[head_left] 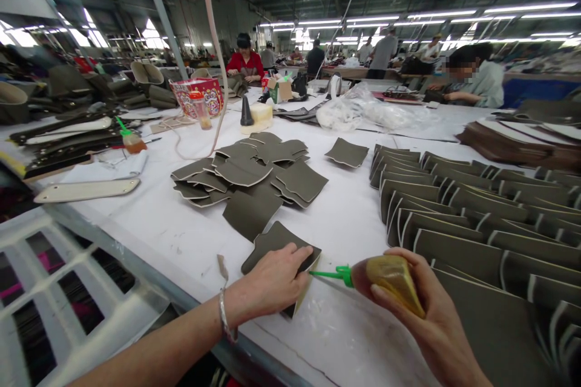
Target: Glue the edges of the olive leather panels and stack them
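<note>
My left hand (272, 278) presses flat, fingers out, on a dark grey cut leather piece (272, 240) near the table's front edge, lifting its edge slightly. My right hand (422, 308) is wrapped round a glue bottle (385, 275) of yellowish glue. Its green nozzle (329, 274) points left and touches the edge of that piece beside my left fingers. A loose pile of the same grey pieces (252, 178) lies just beyond.
Rows of overlapped grey pieces (476, 211) fill the table's right side. A white plastic crate (59, 290) stands at the lower left. Another glue bottle (131, 142), strips and a patterned bag (202, 94) lie at the far left. Other people work at tables behind.
</note>
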`<state>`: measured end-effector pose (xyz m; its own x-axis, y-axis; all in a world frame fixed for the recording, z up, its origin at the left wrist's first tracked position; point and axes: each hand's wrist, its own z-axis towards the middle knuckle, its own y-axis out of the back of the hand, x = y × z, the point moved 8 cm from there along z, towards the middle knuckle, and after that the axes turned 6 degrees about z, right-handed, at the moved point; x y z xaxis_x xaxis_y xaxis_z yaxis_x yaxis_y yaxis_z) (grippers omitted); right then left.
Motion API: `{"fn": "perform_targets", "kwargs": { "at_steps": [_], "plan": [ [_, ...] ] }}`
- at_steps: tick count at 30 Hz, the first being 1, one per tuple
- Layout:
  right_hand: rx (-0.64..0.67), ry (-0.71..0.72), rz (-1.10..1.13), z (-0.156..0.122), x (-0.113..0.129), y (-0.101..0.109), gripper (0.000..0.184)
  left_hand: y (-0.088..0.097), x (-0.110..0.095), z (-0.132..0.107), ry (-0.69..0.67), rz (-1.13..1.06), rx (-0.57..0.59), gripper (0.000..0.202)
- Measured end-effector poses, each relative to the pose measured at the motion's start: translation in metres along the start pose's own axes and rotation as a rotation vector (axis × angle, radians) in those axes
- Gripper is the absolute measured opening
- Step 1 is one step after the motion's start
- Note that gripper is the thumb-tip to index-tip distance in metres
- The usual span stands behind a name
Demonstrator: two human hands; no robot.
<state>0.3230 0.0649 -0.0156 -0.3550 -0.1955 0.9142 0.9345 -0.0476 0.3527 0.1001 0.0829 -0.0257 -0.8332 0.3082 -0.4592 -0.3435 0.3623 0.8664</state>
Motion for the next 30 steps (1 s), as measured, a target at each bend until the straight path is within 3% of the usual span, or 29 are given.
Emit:
{"fn": "perform_targets", "kwargs": {
  "at_steps": [3,8,13,16,17,19,22,24,27,30],
  "plan": [
    [-0.063,0.007,-0.033,0.003,-0.002,0.007,0.053,0.000,0.000,0.000,-0.005,-0.029,-0.005,0.049],
    [0.080,-0.083,0.083,-0.011,-0.008,-0.011,0.055,0.000,0.002,0.000,0.006,-0.017,-0.005,0.052],
    [0.026,-0.322,0.476,-0.025,-0.021,-0.023,0.056,0.001,0.006,0.003,0.010,-0.069,-0.035,0.051],
    [-0.066,-0.551,0.814,-0.028,-0.042,-0.021,0.054,-0.003,0.017,0.002,0.069,-0.259,0.006,0.046],
    [-0.113,-0.629,0.910,-0.029,-0.050,-0.020,0.051,-0.002,0.022,0.000,0.092,-0.310,-0.020,0.041],
    [-0.233,-0.738,1.059,-0.029,-0.059,-0.015,0.042,0.011,0.035,-0.009,0.151,-0.290,-0.177,0.033],
    [-0.414,-0.825,1.186,-0.031,-0.062,-0.008,0.032,0.036,0.057,-0.030,0.309,-0.015,-0.452,0.030],
    [-0.469,-0.868,1.242,-0.032,-0.061,-0.009,0.030,0.037,0.072,-0.036,0.416,0.070,-0.437,0.032],
    [-0.434,-0.876,1.305,-0.032,-0.063,-0.012,0.031,0.021,0.089,-0.032,0.471,-0.150,-0.290,0.026],
    [-0.387,-0.810,1.286,-0.032,-0.075,-0.005,0.035,0.007,0.093,-0.026,0.455,-0.680,-0.186,0.024]
  ]
}}
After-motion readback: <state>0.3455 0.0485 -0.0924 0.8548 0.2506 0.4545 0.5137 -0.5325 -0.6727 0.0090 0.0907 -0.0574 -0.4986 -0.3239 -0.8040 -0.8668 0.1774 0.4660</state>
